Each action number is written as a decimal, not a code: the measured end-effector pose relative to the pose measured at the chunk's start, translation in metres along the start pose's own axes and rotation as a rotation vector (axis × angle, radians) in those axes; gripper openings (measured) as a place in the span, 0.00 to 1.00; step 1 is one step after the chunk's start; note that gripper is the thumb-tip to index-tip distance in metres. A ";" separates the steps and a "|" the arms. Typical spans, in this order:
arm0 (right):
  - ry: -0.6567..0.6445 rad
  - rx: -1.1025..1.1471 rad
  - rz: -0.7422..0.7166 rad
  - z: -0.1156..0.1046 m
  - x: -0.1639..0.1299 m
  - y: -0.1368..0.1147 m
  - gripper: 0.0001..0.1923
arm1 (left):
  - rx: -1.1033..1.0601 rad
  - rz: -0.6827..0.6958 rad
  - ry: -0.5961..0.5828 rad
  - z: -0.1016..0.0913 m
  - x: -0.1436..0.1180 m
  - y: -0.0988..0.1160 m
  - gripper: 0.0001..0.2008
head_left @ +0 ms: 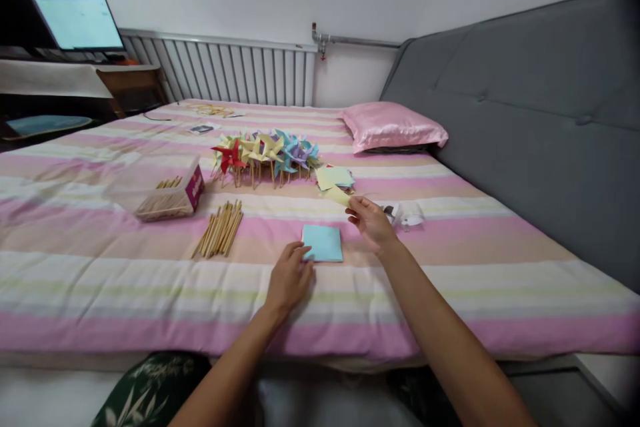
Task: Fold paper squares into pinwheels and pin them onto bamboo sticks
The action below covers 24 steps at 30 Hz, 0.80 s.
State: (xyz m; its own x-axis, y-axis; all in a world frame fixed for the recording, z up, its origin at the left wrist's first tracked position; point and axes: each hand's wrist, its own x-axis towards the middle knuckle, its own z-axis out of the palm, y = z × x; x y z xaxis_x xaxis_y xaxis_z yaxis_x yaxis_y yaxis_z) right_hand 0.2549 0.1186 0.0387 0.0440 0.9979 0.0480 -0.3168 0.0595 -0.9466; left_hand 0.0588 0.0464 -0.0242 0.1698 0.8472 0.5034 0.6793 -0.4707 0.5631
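My right hand [369, 220] pinches a small yellow sheet of paper [337, 196] by its right end, close in front of a pile of yellow and pale blue paper squares [340, 178]. Flat on the bed lies a stack of light blue square paper [323, 243]. The fingertips of my left hand [291, 273] rest at its left edge, fingers loosely spread with nothing held. Beyond both hands stands a cluster of paper pinwheels [267, 150] in red, yellow, blue and purple on thin sticks.
Left of my hands lies a bundle of wooden sticks [219, 230]. A clear plastic box [155, 190] with more sticks sits farther left. White, see-through items [407, 215] lie beside my right wrist. A pink pillow [393, 125] rests by the grey headboard [525, 80].
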 end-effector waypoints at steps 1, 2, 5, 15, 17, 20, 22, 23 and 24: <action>-0.031 -0.004 -0.024 0.005 0.004 -0.007 0.14 | -0.080 -0.047 0.063 -0.007 0.012 0.000 0.12; -0.064 -0.012 -0.049 0.010 0.009 -0.013 0.13 | -0.148 -0.092 0.120 -0.015 0.026 0.000 0.12; -0.216 -0.083 -0.145 0.024 0.023 -0.030 0.11 | -0.426 -0.306 0.202 -0.036 0.080 -0.003 0.17; -0.407 -0.479 -0.211 0.024 0.073 -0.009 0.09 | -1.496 -0.534 -0.203 -0.010 0.180 -0.051 0.37; -0.328 -0.514 -0.191 0.019 0.082 0.008 0.09 | -1.508 -0.551 -0.150 0.004 0.174 -0.062 0.37; -0.227 -0.575 -0.185 0.014 0.094 0.026 0.09 | -1.466 -0.582 -0.141 0.014 0.166 -0.074 0.41; -0.210 -0.597 -0.177 0.012 0.099 0.032 0.08 | -1.439 -0.623 -0.132 0.015 0.165 -0.075 0.39; -0.215 -0.598 -0.170 0.012 0.101 0.033 0.08 | -1.423 -0.645 -0.111 0.016 0.165 -0.074 0.35; -0.219 -0.594 -0.163 0.012 0.102 0.034 0.08 | -1.404 -0.654 -0.085 0.017 0.165 -0.072 0.30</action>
State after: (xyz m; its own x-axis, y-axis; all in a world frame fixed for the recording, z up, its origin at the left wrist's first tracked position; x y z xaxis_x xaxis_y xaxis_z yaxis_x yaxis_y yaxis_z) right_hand 0.2374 0.2223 0.0156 -0.1663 0.9634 0.2101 0.2575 0.2481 -0.9339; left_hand 0.0502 0.2243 0.0073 0.1930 0.9782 -0.0772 -0.5347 0.1708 0.8276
